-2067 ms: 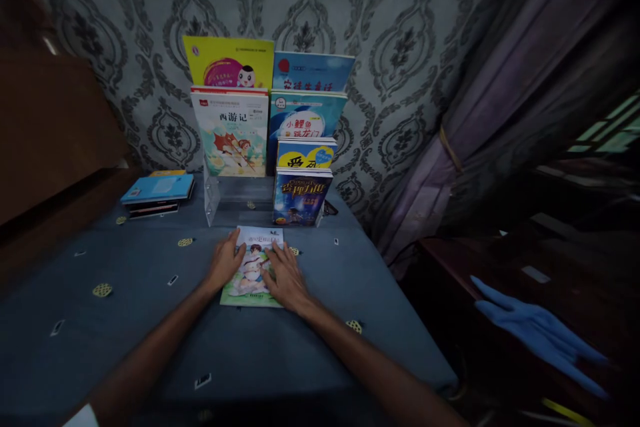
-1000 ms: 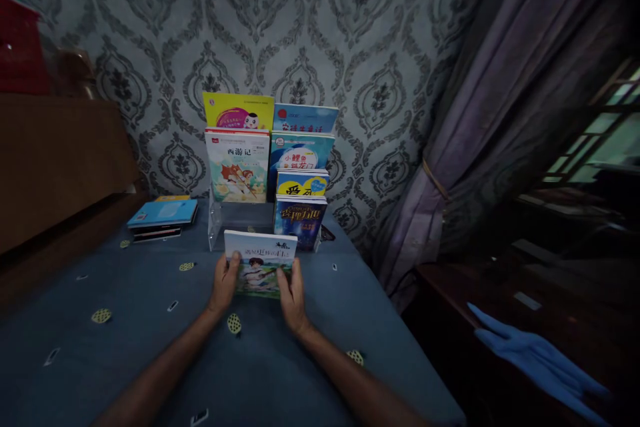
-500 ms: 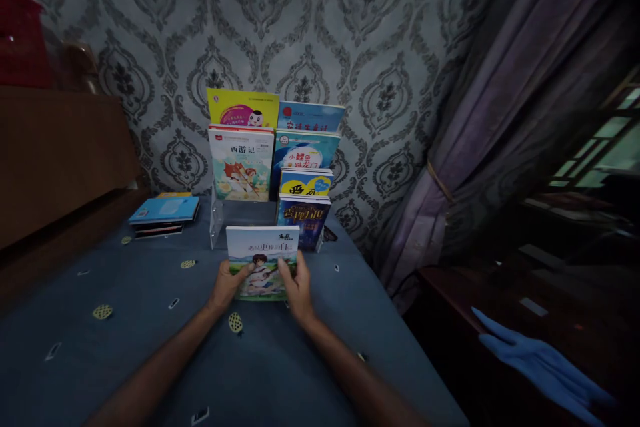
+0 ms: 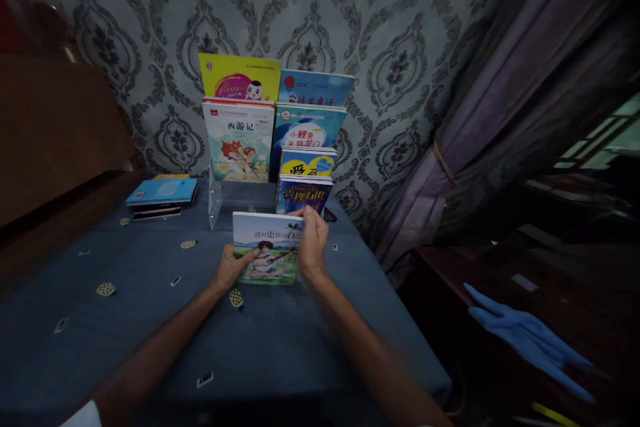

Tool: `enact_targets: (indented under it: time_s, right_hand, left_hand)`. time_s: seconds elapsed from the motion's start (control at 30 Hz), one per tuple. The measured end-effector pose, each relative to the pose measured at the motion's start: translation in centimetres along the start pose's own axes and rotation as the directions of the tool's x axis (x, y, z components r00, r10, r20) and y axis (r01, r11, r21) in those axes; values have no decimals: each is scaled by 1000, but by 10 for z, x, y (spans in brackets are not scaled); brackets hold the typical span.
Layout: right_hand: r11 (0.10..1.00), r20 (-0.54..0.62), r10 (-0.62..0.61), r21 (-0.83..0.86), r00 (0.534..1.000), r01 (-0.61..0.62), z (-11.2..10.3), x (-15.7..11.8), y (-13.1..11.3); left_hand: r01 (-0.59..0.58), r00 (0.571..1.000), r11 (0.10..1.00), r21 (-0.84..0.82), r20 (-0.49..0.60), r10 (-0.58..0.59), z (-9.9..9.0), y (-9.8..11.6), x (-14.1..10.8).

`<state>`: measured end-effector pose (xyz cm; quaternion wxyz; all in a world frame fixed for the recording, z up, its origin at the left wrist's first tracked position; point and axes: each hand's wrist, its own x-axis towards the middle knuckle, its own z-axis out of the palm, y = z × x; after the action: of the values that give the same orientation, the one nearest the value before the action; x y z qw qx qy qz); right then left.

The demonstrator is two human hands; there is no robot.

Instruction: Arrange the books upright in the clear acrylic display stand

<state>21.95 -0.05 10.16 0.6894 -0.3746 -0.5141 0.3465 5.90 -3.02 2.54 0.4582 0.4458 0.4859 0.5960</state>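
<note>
A picture-covered paperback book (image 4: 267,260), showing a seated figure with a guitar on grass, is held tilted up over the table. My left hand (image 4: 231,268) grips its left edge, thumb across the cover. My right hand (image 4: 312,240) is closed around its upper right edge, fingers partly hidden behind it. Just beyond stands a clear tiered book rack (image 4: 214,203). On its left are a white book (image 4: 240,147) and a yellow book (image 4: 240,77); on its right, a dark blue book (image 4: 303,195), a yellow-and-blue book (image 4: 307,162) and blue books (image 4: 310,127) behind.
A small stack of books (image 4: 163,192) lies on the blue patterned tablecloth (image 4: 140,327) at the left. A brown wooden cabinet (image 4: 55,140) borders the left side. At right hang purple curtains (image 4: 425,180), and a blue glove (image 4: 530,337) lies on a dark surface.
My right hand has shifted from the lower right of the cover up to the book's upper right edge. My left hand keeps its hold. The camera view has tilted downward slightly.
</note>
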Motion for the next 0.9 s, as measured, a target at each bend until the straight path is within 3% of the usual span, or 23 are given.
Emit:
enact_targets:
  time_s: [0.1, 0.17, 0.2, 0.27, 0.33, 0.37, 0.47, 0.57, 0.67, 0.77, 0.9]
  right_hand:
    - [1000, -50, -13, -20, 999, 12, -1, -4, 0]
    - [999, -44, -23, -34, 999, 21, -1, -5, -1]
    - [999, -36, -28, -37, 999, 27, -1, -5, -1]
    - [999, -28, -31, -37, 999, 30, -1, -6, -2]
    - [999, -32, -24, -30, 999, 23, -1, -6, -2]
    - [999, -36, -19, -27, 999, 18, -1, -7, -3]
    - [1000, -46, -19, -18, 999, 18, 0, -8, -4]
    - [1000, -24, -20, 3, 1000, 21, 0, -11, -5]
    - [1000, 18, -21, 21, 1000, 20, -2, -12, -3]
    - [1000, -22, 7, 25, 1000, -6, -5, -12, 2]
    - [998, -11, 23, 59, 1000, -22, -6, -11, 5]
  left_hand:
    - [-59, 995, 998, 15, -75, 60, 4, 8, -1]
    - [-201, 965, 978, 62, -158, 209, 8, 20, -3]
    - [-301, 928, 947, 114, -195, 319, 10, 27, -4]
    - [-487, 805, 820, 302, -208, 555, 14, 41, -6]
    - [-576, 668, 603, 553, -108, 737, 15, 52, -8]
    - [-575, 619, 478, 664, -29, 785, 15, 55, -8]
    - [-514, 561, 171, 841, 179, 808, 18, 62, -11]
    - [-533, 531, 0, 846, 335, 778, 31, 66, -16]
    - [-579, 512, -75, 812, 433, 742, 50, 69, -20]
    - [-622, 503, -97, 777, 492, 711, 67, 70, -22]
    - [-652, 471, -124, 748, 528, 707, 76, 69, -22]
